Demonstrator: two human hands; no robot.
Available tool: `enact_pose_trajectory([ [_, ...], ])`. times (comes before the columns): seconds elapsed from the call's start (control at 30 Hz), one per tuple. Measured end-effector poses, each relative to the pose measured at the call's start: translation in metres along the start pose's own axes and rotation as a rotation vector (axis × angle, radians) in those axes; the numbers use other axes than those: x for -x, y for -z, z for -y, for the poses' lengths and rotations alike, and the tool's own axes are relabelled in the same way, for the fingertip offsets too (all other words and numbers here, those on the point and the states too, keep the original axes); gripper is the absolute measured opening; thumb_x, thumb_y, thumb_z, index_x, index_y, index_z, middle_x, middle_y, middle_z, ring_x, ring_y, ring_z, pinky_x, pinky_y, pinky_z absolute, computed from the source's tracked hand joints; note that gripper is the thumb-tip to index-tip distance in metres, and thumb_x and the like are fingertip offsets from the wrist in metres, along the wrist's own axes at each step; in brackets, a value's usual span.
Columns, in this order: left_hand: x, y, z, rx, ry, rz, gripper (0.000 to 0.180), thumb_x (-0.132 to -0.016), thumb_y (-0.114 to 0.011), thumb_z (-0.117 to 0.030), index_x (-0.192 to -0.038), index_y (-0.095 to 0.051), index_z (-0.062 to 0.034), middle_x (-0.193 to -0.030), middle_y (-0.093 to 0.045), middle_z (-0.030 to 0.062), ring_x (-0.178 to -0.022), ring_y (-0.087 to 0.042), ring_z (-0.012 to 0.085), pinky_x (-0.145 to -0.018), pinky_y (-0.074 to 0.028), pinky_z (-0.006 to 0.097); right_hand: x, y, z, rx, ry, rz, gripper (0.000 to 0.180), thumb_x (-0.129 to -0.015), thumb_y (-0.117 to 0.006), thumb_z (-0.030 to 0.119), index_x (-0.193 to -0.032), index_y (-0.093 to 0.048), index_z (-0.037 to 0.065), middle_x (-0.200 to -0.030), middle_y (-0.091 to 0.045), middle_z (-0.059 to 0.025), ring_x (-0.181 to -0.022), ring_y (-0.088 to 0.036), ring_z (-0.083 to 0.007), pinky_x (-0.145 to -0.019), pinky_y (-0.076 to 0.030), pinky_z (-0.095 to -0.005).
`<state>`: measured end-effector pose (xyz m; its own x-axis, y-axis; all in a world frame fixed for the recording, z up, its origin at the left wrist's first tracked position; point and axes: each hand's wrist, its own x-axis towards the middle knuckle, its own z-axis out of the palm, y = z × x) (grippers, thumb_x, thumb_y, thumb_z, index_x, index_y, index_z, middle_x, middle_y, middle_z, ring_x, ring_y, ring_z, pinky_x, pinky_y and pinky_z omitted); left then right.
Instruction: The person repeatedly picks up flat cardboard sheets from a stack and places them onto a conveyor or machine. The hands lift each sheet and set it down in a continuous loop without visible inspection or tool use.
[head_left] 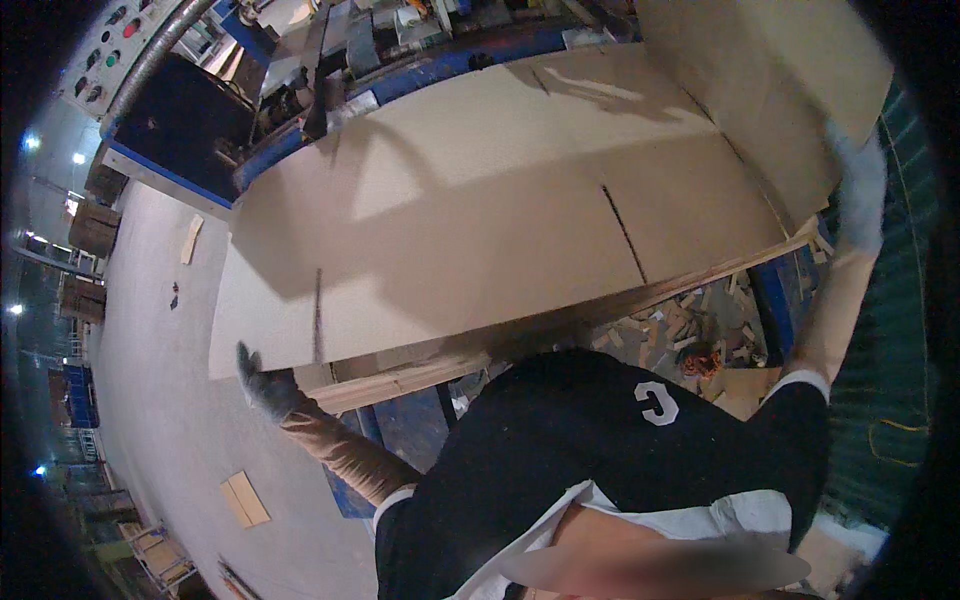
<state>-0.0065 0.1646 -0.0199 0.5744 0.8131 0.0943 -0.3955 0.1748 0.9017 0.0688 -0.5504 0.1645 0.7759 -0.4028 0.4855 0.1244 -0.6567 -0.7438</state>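
A concrete floor at left carries a small flat cardboard piece. The gloved left hand closes its grip on the near left corner of a large slotted cardboard sheet lying across a blue machine. At right, wood scraps litter below. The gloved right hand clasps the sheet's right edge.

the wide cardboard sheet blocks the front; open floor lies left, green wall crowds right.
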Motion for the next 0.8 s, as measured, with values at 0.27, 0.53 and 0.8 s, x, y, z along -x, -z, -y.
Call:
enact_pose_trajectory([
  [0.27, 0.105, -0.101, -0.003, -0.805, -0.621, 0.855, 0.044, -0.083, -0.05, -0.002, -0.127, -0.053, 0.0004, -0.135, -0.05, 0.0189, -0.123, -0.049, 0.0335, -0.107, -0.035, 0.044, 0.158, -0.148, -0.03, 0.399, 1.012, 0.792, 0.031, -0.085, -0.06, 0.026, -0.115, -0.062, 0.018, -0.124, -0.06, -0.0065, -0.118, -0.054, -0.0306, -0.103, -0.039, -0.0444],
  [0.53, 0.124, -0.142, 0.035, -1.442, -0.803, 1.36, 0.052, -0.079, -0.051, -0.003, -0.131, -0.051, -0.0123, -0.139, -0.045, 0.0197, -0.128, -0.042, 0.0398, -0.107, -0.029, 0.054, 0.139, -0.173, -0.04, 0.229, 1.071, 0.764, 0.047, -0.083, -0.058, 0.046, -0.117, -0.06, 0.014, -0.126, -0.058, -0.0106, -0.117, -0.054, -0.0338, -0.104, -0.037, -0.05],
  [0.8, 0.103, -0.164, 0.047, -1.329, -0.934, 1.291, 0.054, -0.08, -0.054, -0.012, -0.133, -0.048, -0.0119, -0.142, -0.042, 0.0177, -0.131, -0.039, 0.0391, -0.108, -0.028, 0.055, 0.083, -0.222, -0.027, 0.166, 0.72, 0.851, 0.054, -0.085, -0.058, 0.049, -0.119, -0.056, 0.006, -0.122, -0.057, -0.0171, -0.111, -0.055, -0.0342, -0.098, -0.041, -0.048],
])
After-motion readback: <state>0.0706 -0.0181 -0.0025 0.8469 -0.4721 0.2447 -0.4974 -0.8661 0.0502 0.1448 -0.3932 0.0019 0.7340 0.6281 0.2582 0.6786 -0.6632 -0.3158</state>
